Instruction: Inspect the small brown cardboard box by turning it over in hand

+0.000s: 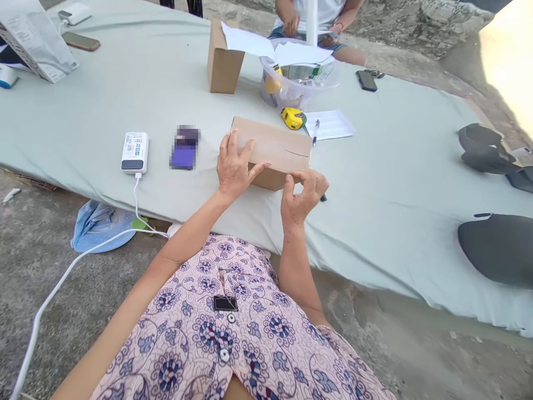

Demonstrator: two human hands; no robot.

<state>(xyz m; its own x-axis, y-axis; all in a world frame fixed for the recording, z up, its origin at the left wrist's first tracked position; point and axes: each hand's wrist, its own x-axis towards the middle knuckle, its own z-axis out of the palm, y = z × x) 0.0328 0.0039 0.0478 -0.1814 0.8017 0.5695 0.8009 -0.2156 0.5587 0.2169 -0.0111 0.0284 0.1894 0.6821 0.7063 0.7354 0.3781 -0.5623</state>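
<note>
**Flat cardboard box held down at its near edge by both hands**

Nearest the camera, a pink floral-patterned garment (233,333) is seen, above which two bare forearms are stretched toward a pale green cloth-covered table (395,222). A flat brown cardboard box (277,147) lies on the cloth just in front of the hands, its long axis running left to right and tilted slightly down toward the right. The left hand (234,166) is laid open and flat on the box's near-left part, fingers spread, nothing being clasped. The right hand (302,197) is curled at the near-right edge, fingertips pinching at the rim of the box; whether anything small is pinched there cannot be told. Both hands are about equally near, the box lying just beyond them.

A yellow tape measure (293,118), a pen (315,132) and a printed sheet (331,123) are seen behind the box. A white power bank (135,151) with its cable lies well to the left.
</note>
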